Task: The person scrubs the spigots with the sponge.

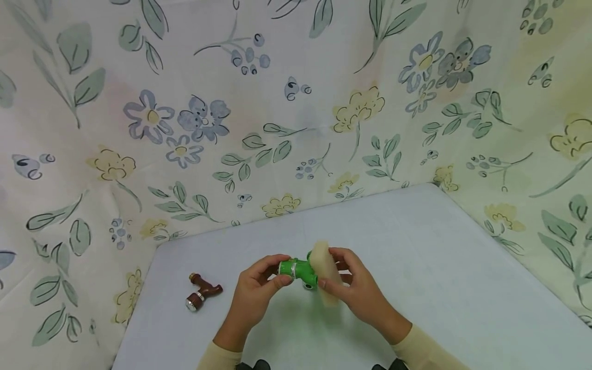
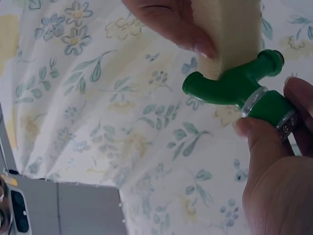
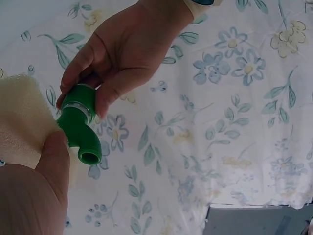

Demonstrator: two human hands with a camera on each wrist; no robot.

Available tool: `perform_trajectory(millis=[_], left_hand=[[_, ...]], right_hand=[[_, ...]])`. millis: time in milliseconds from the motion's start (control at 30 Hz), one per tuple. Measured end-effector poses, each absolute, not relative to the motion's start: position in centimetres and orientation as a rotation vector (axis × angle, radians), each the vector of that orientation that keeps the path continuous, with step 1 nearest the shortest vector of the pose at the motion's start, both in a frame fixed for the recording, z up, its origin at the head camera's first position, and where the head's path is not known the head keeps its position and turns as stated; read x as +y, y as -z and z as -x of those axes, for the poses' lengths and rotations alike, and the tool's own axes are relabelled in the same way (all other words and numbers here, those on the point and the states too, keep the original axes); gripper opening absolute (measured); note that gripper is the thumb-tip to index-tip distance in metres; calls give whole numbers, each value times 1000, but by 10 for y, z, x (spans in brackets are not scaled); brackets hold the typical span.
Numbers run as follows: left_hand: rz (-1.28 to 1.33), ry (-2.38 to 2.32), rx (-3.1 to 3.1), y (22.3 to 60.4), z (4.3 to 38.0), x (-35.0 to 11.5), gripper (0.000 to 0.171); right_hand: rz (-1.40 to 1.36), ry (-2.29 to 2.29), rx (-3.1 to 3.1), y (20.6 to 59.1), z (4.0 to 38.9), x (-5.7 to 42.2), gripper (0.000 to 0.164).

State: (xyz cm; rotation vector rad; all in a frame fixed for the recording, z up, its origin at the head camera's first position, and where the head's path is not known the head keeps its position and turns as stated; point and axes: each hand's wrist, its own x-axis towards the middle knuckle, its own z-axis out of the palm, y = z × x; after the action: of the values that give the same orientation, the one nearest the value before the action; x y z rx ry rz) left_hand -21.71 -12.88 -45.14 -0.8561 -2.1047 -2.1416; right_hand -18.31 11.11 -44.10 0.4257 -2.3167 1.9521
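Note:
Thumb and fingers of my left hand (image 1: 252,293) pinch the banded end of a glossy green Y-shaped pipe piece (image 1: 302,270), which has silver rings and two short branches. My right hand (image 1: 358,288) grips a cream sponge (image 1: 326,272) and holds it against the branched side of the green piece. In the left wrist view the sponge (image 2: 230,34) touches the fork between the branches (image 2: 210,88). One round open branch end (image 3: 90,155) faces the right wrist camera. Both things are held above the white table. The sponge hides part of the far branch in the head view.
A brown branched pipe piece (image 1: 203,291) with silver bands lies on the white table (image 1: 393,236), left of my left hand. Floral cloth (image 1: 277,128) hangs behind the table and along its sides. Dark rounded objects (image 1: 261,365) show at the bottom edge.

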Motion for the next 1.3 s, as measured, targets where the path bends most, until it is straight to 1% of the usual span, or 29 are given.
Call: perform_trajectory(millis=[267, 500, 633, 933, 1300], left_hand=[[852, 2191, -2082, 453, 218, -130, 35], [797, 2146, -2132, 456, 220, -132, 34], [771, 2132, -2138, 457, 220, -133, 34], [765, 2149, -2126, 458, 219, -134, 34], [798, 2181, -2113, 459, 219, -135, 38]], right_hand=[[-648, -2195, -2171, 460, 192, 117, 52], [-824, -2333, -2051, 457, 188, 118, 50], [-903, -2329, -2011, 454, 187, 117, 52], [-892, -2287, -2024, 457, 190, 116, 53], [-752, -2141, -2138, 466, 194, 117, 56]])
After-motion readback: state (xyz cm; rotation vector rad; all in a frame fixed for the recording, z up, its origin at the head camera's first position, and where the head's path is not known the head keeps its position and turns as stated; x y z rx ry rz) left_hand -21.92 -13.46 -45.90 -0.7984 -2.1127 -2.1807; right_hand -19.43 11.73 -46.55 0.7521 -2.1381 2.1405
